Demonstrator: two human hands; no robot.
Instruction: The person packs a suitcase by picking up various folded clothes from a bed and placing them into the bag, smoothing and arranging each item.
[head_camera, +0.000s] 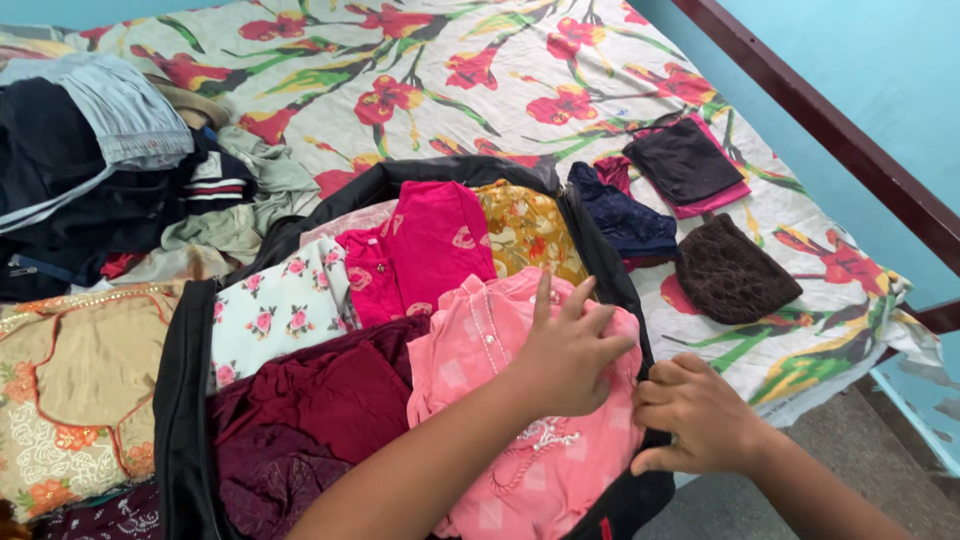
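An open black suitcase (183, 400) lies on the bed, packed with folded clothes. My left hand (568, 352) presses flat, fingers spread, on a light pink embroidered garment (470, 350) at the case's near right corner. My right hand (697, 415) curls over the case's right edge beside that garment, pinching the black rim. Also in the case are a bright pink top (430, 245), a white rose-print piece (280, 310), a maroon garment (310, 405) and a mustard printed one (525, 232).
A floral bedsheet (450, 70) covers the bed. A heap of dark and grey clothes (110, 170) sits at the left, a beige embroidered garment (80, 390) below it. Small folded dark pieces (730, 272) lie right of the case. A brown bed rail (840, 130) borders a turquoise wall.
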